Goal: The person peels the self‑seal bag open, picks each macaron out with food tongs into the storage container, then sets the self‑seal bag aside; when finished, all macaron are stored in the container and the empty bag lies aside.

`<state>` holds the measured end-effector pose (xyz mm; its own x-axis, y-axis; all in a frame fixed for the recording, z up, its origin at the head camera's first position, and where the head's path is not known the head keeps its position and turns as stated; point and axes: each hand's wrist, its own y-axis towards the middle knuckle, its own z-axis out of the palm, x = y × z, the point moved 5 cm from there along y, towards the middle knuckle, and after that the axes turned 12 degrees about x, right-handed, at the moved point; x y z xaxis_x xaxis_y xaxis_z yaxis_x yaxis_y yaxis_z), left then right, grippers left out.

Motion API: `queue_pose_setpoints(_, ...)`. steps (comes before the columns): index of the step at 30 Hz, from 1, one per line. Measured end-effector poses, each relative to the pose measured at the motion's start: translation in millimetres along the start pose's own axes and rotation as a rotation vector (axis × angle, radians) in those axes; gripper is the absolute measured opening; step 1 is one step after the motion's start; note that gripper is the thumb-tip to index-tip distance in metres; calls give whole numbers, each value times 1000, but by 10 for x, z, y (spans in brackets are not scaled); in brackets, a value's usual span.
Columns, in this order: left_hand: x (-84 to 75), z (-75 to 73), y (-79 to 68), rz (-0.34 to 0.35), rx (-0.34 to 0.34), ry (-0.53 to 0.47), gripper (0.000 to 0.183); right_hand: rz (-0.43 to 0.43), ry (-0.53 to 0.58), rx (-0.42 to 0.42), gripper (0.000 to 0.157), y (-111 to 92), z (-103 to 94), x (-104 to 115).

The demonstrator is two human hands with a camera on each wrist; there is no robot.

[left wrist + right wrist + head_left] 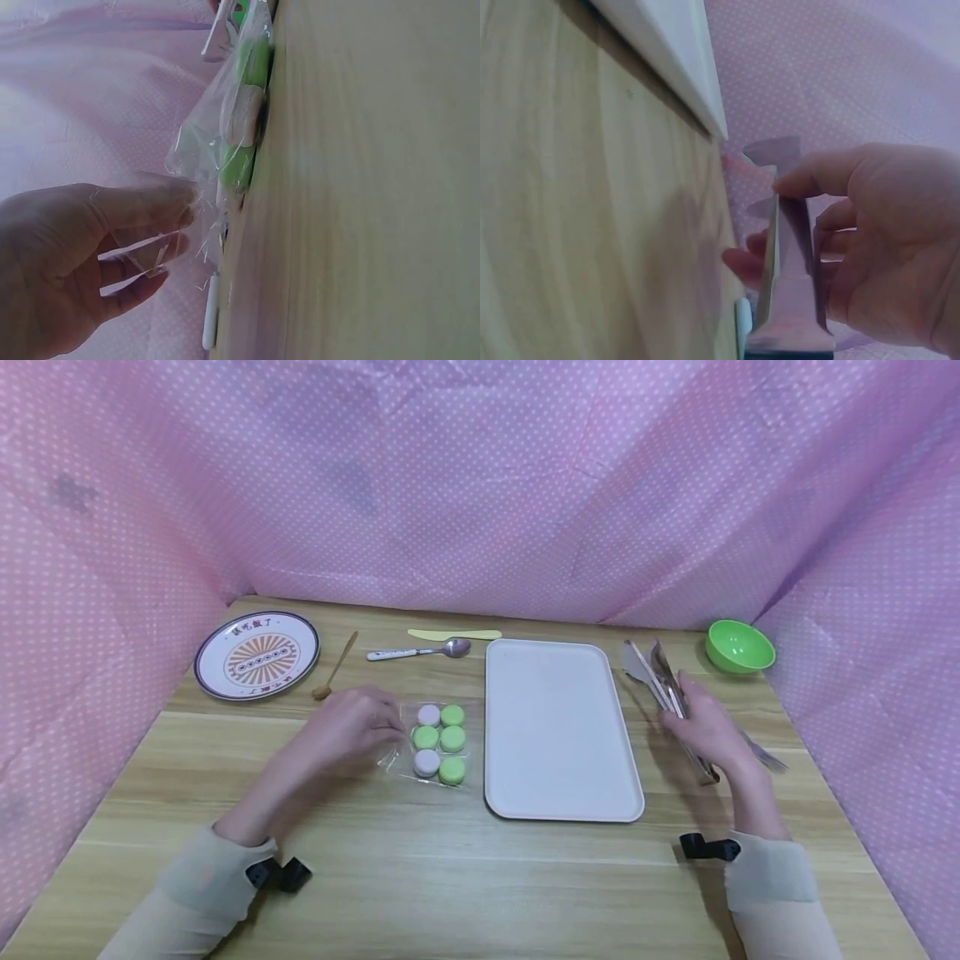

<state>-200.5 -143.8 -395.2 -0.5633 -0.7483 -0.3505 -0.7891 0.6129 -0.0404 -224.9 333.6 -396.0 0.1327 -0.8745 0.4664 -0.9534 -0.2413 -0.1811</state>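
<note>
A clear plastic bag (401, 760) with several green and pale lilac macarons (452, 739) lies left of the white tray (562, 731). My left hand (348, 727) pinches the bag's loose left end; in the left wrist view the film (196, 150) is lifted off the table beside the thumb and fingers. On the tray's other side, my right hand (705, 722) holds a pair of metal tongs (789, 300), thumb on one arm and fingers on the other. The tongs' two ends (637, 664) are apart, pointing away from me, with nothing between them.
A patterned plate (213, 672) stands at the far left, with a small wooden spoon (335, 670) beside it. Behind the macarons lie a metal spoon (416, 652) and a yellow knife (453, 635). A green bowl (738, 647) sits back right; a fork (767, 756) lies near my right hand.
</note>
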Motion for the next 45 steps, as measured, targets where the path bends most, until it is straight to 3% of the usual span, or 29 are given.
queue_pose_setpoints(3, 23, -24, 0, -22, -21, -47, 8, 10, 35, -21, 78, -25, -45, 16)
queue_pose_setpoints(10, 121, -8, 3, -160, -12, -184, 14, -41, 64, -109, 72, -50, -123, 193)
queue_pose_setpoints(16, 191, 5, -12, -180, -7, -240, 17, -103, 93, -173, 62, -21, -201, 516)
queue_pose_setpoints(22, 291, 8, -84, -201, 61, -312, 11, -215, 97, -213, 56, 71, -212, 937)
queue_pose_setpoints(26, 336, 2, -98, -178, 101, -342, 4, -256, 116, -183, 58, 111, -190, 1183)
queue_pose_setpoints(31, 363, -3, -65, -148, 128, -358, 5, -295, 64, -145, 57, 127, -150, 1393)
queue_pose_setpoints(37, 402, 1, -75, -218, 147, -369, 5, -389, 6, -59, 55, 141, -7, 1569)
queue_pose_setpoints(45, 459, 34, -67, -304, 172, -380, 5, -437, -44, 59, 46, 138, 161, 1698)
